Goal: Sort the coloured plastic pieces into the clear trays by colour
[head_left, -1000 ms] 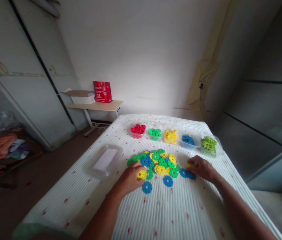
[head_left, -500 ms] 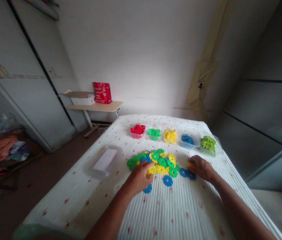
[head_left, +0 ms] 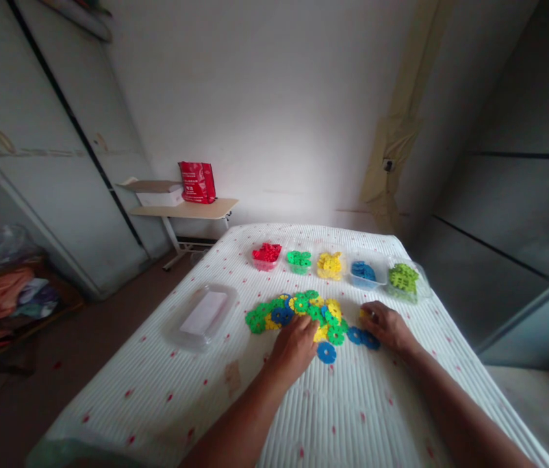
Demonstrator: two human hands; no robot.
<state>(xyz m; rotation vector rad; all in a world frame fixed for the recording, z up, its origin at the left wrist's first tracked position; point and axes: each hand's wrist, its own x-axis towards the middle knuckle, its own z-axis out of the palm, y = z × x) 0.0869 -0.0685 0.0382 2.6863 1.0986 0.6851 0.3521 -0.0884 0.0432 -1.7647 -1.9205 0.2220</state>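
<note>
A pile of flat plastic snowflake discs (head_left: 298, 311) in green, yellow and blue lies mid-bed. My left hand (head_left: 295, 348) rests palm down on the pile's near edge, fingers curled over some pieces, what they hold hidden. My right hand (head_left: 385, 326) sits at the pile's right side, fingers closed on a small yellow piece, next to two blue discs (head_left: 362, 338). Another blue disc (head_left: 326, 352) lies alone between the hands.
Five small clear tubs stand in a row behind: red (head_left: 266, 255), green (head_left: 299, 260), yellow (head_left: 331, 264), blue (head_left: 366, 272), lime (head_left: 403, 281). A clear lidded box (head_left: 203, 315) lies at the left. The white spotted bedspread (head_left: 352, 416) drops off on both sides. A side table (head_left: 184, 209) stands by the wall.
My left hand slid right along the pile's near edge, covering the yellow and blue discs that lay in front. My right hand stayed nearly still.
</note>
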